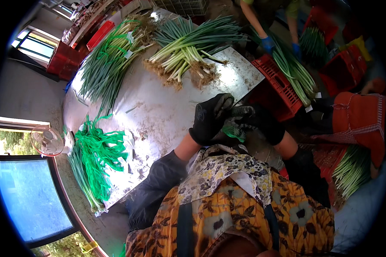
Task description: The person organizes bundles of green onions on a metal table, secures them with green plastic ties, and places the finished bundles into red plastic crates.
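Note:
In front of my chest, near the table's edge, my gloved hands are raised close together. My left hand (212, 115), in a black glove with worn grey-green fingertips, has its fingers curled closed. Facing it, my right hand (261, 122) wears a matching glove, and its fingers are also bent in. A small patch of bright green (234, 131) shows below the fingers; whether it is a strap or part of a glove, I cannot tell. Beyond my hands lies a pile of green onions (180, 58), its soil-covered roots toward me.
Green plastic ties (101, 145) with white tags lie over more green onions at the table's (158, 107) left. Another tied pile (109, 64) is at the back left. A red crate (281, 83) stands right, where a co-worker's blue-gloved hands (268, 44) hold a green onion bundle (289, 68).

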A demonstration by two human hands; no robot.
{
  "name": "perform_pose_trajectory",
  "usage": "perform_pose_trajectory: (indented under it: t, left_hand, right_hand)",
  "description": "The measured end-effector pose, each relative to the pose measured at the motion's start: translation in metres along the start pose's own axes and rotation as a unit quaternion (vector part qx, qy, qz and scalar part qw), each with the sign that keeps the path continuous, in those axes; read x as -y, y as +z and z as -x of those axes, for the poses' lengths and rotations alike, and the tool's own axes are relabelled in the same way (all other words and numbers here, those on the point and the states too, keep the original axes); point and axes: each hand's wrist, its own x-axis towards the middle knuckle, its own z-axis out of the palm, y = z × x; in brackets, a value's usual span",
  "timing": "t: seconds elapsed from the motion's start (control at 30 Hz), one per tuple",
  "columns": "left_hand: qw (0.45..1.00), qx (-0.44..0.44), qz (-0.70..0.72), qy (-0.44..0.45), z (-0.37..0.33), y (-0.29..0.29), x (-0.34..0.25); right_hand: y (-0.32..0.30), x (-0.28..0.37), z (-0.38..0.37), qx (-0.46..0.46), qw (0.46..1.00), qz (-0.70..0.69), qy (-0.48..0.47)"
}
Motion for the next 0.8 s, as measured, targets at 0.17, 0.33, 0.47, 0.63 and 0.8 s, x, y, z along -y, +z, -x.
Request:
perform_pose_trajectory:
  t: [0.17,0.33,0.47,0.63,0.8]
  left_hand:
    - [0.988,-0.085,-0.052,0.119,-0.006,0.013,0.027]
    - [0.99,0.014,-0.041,-0.132,0.006,-0.004,0.014]
    - [0.976,0.123,0.124,-0.13,0.012,0.01,0.016]
    - [0.927,0.095,0.264,-0.248,0.016,0.017,0.019]
    - [0.757,-0.031,0.578,-0.304,0.019,0.019,0.061]
  right_hand:
    - [0.0,-0.017,-0.007,-0.038,0.966,0.192,-0.17]
    - [-0.003,0.006,0.008,-0.095,0.922,0.294,-0.232]
    - [0.01,-0.042,-0.006,-0.181,0.939,0.185,-0.225]
    - [0.001,-0.048,0.009,-0.189,0.898,0.33,-0.221]
    - [-0.002,-0.062,0.028,-0.227,0.961,0.156,-0.006]
